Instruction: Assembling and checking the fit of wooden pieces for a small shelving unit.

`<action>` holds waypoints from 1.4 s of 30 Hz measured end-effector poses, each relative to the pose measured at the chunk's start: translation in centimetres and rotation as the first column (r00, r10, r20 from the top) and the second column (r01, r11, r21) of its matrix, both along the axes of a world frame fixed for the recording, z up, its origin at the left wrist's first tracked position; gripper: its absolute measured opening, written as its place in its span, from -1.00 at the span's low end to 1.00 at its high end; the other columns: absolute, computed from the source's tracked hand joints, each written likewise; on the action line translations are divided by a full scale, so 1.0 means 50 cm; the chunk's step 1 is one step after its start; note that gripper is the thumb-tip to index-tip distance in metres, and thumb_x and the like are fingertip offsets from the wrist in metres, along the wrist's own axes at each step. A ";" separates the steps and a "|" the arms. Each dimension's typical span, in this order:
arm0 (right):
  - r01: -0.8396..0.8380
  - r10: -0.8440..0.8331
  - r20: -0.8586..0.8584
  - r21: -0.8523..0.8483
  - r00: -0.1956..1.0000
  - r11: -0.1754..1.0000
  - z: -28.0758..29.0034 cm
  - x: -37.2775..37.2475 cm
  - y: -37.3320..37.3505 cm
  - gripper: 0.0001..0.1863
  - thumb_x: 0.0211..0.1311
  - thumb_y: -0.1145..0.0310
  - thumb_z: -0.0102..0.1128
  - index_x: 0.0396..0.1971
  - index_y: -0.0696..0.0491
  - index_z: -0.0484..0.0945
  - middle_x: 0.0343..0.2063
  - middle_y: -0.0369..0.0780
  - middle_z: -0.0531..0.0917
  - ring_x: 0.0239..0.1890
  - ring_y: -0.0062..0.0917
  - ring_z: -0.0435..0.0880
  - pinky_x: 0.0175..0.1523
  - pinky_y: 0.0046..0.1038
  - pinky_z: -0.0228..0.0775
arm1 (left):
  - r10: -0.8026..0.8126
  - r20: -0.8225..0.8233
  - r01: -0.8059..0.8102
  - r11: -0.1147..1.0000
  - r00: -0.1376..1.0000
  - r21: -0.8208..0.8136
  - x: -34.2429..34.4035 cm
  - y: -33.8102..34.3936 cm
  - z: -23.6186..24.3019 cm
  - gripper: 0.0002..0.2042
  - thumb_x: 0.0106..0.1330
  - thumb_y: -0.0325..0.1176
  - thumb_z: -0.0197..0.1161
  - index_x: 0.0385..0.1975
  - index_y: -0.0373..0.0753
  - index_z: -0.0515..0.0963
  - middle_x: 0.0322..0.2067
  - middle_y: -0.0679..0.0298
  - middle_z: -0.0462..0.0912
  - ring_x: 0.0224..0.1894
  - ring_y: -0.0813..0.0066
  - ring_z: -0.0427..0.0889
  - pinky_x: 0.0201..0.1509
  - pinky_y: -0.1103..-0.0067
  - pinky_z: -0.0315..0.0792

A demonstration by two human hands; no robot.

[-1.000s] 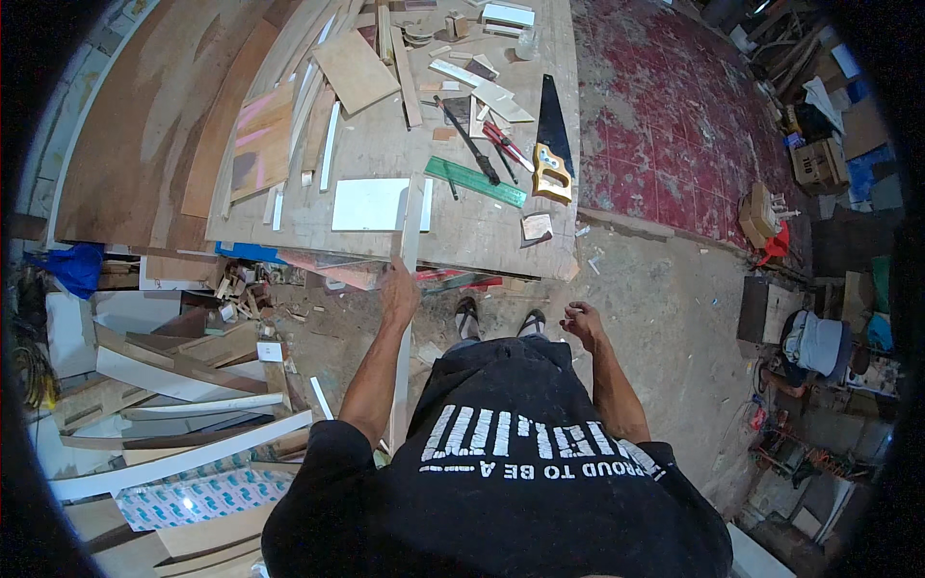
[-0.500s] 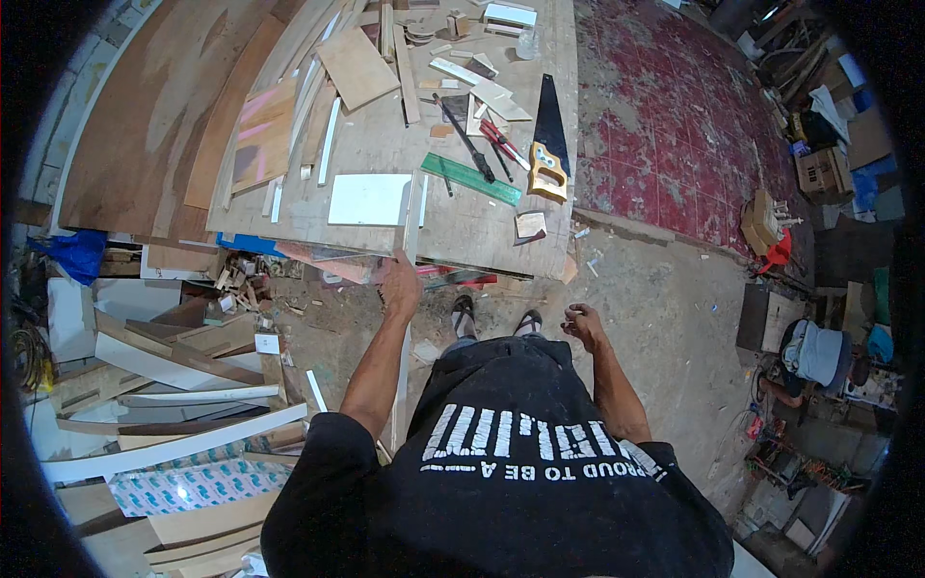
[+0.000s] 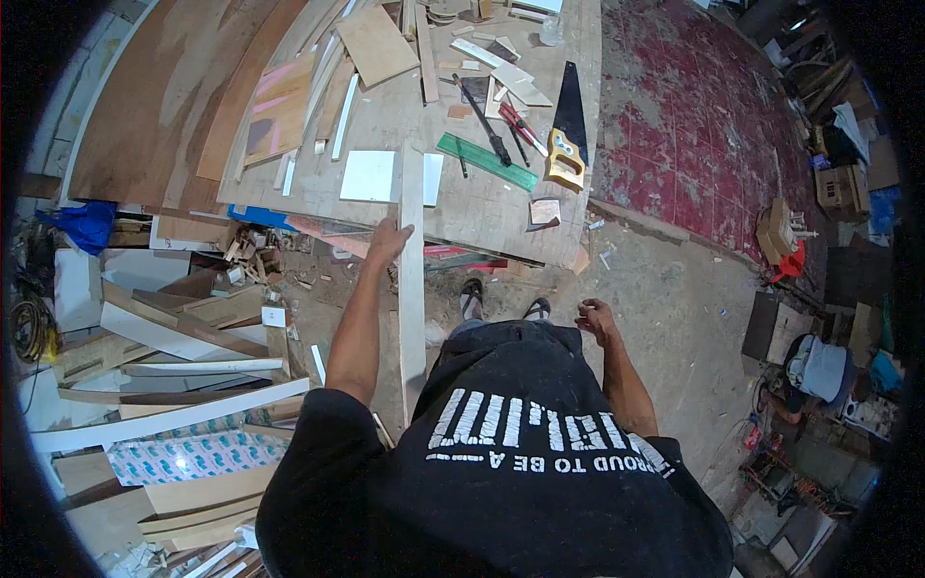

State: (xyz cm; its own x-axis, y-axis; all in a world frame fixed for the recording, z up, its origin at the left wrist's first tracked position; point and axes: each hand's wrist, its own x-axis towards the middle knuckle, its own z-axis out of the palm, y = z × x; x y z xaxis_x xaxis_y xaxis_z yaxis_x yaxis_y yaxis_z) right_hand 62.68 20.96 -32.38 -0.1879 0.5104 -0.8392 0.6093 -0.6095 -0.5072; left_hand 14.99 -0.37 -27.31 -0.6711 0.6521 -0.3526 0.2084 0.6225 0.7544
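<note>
My left hand [image 3: 388, 243] grips the edge of a long, narrow pale wood strip [image 3: 412, 318]. The strip's far end lies over a white board [image 3: 368, 176] on the workbench [image 3: 318, 183], and its near end runs back toward my body. Beside my right hip, my right hand [image 3: 599, 320] hangs with curled fingers. Whether anything small sits in those fingers is hidden. On the bench right of the strip lie a green ruler [image 3: 487, 162], a red-handled tool [image 3: 523, 128], a long black tool [image 3: 487, 120] and a handsaw [image 3: 566, 159] with a yellowish handle.
Wood offcuts [image 3: 501, 72] and a square plywood piece [image 3: 378, 45] lie farther back on the bench. Boards and strips [image 3: 183, 366] are heaped at my left. A step edge [image 3: 641, 220] borders the red floor [image 3: 684, 135]. Another person [image 3: 819, 371] is at far right.
The strip has turned in my left hand, so its broad face shows now instead of its narrow edge. My left hand has moved slightly up and left; the right hand still hangs curled.
</note>
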 end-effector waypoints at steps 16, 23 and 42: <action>0.016 -0.018 0.066 0.030 0.998 0.999 -0.015 0.078 -0.035 -0.61 0.29 0.37 0.22 0.06 0.20 0.47 -0.30 -0.11 0.63 -0.41 -0.40 0.67 -0.33 -0.43 0.56 | -0.105 -0.193 0.057 0.969 0.976 -0.239 -0.050 0.142 0.042 -0.56 0.10 -0.25 0.37 -0.07 -0.40 0.57 -0.18 -0.15 0.67 -0.08 -0.03 0.66 0.05 0.28 0.51; 0.032 -0.033 0.093 0.012 0.995 0.999 0.008 0.092 -0.052 -0.56 0.28 0.34 0.24 0.10 0.21 0.45 -0.20 -0.04 0.63 -0.32 -0.36 0.69 -0.27 -0.41 0.59 | -0.135 -0.271 0.058 0.959 0.953 -0.277 -0.023 0.185 0.056 -0.62 0.08 -0.30 0.29 -0.11 -0.38 0.58 -0.16 -0.15 0.66 -0.04 -0.06 0.64 0.09 0.27 0.50; 0.044 -0.047 0.110 0.031 0.993 0.999 0.005 0.095 -0.070 -0.60 0.27 0.38 0.23 0.07 0.20 0.49 -0.27 -0.08 0.62 -0.34 -0.36 0.68 -0.30 -0.39 0.59 | -0.236 -0.315 0.127 0.935 0.919 -0.330 -0.011 0.195 0.031 -0.61 0.06 -0.40 0.21 -0.08 -0.44 0.55 -0.14 -0.21 0.64 -0.03 -0.11 0.63 0.12 0.23 0.49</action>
State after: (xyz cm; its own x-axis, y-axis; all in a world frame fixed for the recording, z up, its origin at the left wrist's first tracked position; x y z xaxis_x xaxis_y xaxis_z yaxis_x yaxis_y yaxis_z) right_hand 67.45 17.46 -32.14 -0.0705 0.5399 -0.8388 0.6346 -0.6245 -0.4553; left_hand 14.45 9.39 -25.75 -0.6654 0.6756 -0.3175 0.5517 0.7316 0.4005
